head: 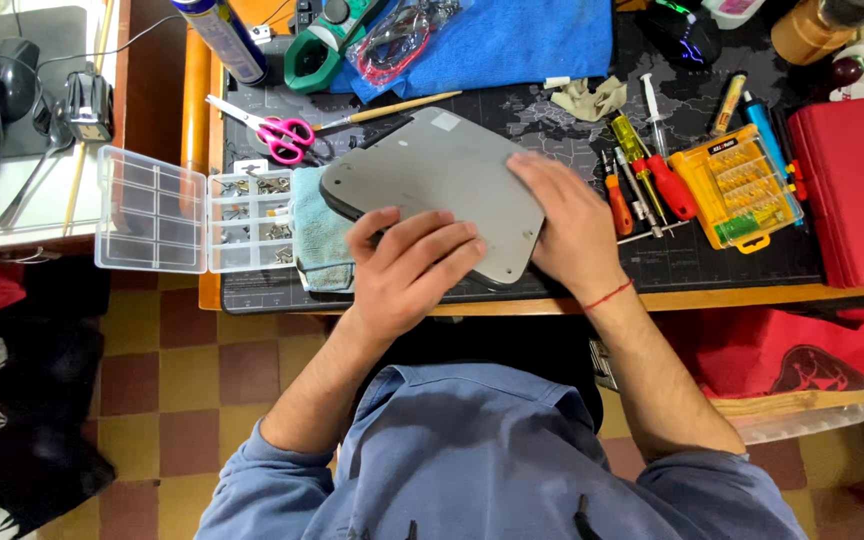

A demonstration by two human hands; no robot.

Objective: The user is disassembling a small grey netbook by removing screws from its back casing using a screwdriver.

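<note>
Near edge: the worktop [752, 296] ends in an orange-brown front edge just past the person's blue sleeves; checkered floor lies below to the left.
Left hand: the left hand [414, 268] lies flat, fingers spread narrowly, pressing on the near left part of the grey panel [447, 170]; it grips nothing.
Right hand: the right hand [572, 222] lies palm down on the panel's right edge, fingers together, a red thread at the wrist.
Grey panel: a flat grey cover with rounded corners, tilted, resting on a dark body and partly over a light blue cloth [317, 230], at the middle of the worktop near the front edge.
Room left: a clear compartment box [197, 210], lid open, hangs over the worktop's left edge, just beside the cloth.
Room right: red-handled screwdrivers [667, 185] and a yellow bit case [742, 187] lie near the right hand; a red case [857, 190] fills the right end.
Far side: pink-handled scissors [272, 130] and a thin brush [387, 110] lie beyond the panel; a blue towel [512, 40] lies at the back; a green clamp meter [322, 45] sits beside it.
</note>
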